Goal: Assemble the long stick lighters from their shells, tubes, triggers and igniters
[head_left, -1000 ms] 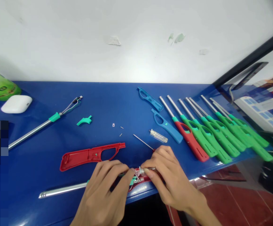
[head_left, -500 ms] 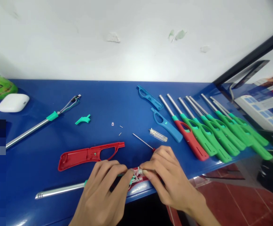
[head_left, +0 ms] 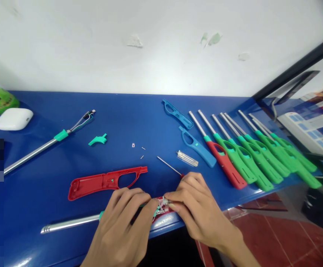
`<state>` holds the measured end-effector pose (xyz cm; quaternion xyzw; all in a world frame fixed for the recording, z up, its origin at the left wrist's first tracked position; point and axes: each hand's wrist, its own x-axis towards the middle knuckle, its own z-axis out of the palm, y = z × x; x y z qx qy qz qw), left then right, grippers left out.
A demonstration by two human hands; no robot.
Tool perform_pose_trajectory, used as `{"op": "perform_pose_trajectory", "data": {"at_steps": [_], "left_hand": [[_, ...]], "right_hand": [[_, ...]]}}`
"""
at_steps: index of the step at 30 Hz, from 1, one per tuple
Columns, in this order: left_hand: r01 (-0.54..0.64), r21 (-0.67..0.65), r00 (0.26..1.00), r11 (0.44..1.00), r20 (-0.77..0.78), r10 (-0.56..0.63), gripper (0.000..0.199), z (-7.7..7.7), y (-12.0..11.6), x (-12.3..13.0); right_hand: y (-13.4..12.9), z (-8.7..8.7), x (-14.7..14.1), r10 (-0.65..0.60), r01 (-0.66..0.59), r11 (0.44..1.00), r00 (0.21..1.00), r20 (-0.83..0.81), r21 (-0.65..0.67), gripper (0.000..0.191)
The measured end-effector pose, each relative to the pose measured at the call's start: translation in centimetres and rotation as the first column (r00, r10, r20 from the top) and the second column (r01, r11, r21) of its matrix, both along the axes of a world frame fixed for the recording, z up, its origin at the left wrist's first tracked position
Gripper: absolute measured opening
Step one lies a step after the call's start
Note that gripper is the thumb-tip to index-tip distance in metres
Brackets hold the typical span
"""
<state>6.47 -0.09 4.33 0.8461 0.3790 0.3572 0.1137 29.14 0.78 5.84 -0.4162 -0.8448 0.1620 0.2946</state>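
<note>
At the table's front edge lies an opened utility lighter (head_left: 162,212), its red handle shell exposing white and clear inner parts, with a metal tube (head_left: 69,224) reaching out to the left. My left hand (head_left: 122,226) is closed around its neck, thumb and fingers near the green inner piece. With thumb and index finger, my right hand (head_left: 201,209) pinches a small whitish part (head_left: 166,201) at the handle's inside. Fingers hide much of the mechanism. Beyond my left hand rests the loose red half shell (head_left: 91,187). A thin screwdriver (head_left: 169,165) lies by my right knuckles, its handle mostly covered.
To the right, several assembled lighters (head_left: 257,155) lie in a row. Blue half shells (head_left: 197,148) and a clear fuel tank (head_left: 187,158) sit beside them. Leftward are a wired metal tube (head_left: 36,154), a green trigger (head_left: 98,139), tiny screws (head_left: 142,157) and a white case (head_left: 13,119).
</note>
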Motion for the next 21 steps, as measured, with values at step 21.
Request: {"op": "perform_pose_trajectory", "data": {"at_steps": [21], "left_hand": [[0.005,0.062,0.997,0.998,-0.079,0.0,0.027,0.21,0.0,-0.54]], "right_hand": [[0.1,0.11,-0.08,0.007,-0.014,0.997,0.997,0.079,0.079,0.024]]}}
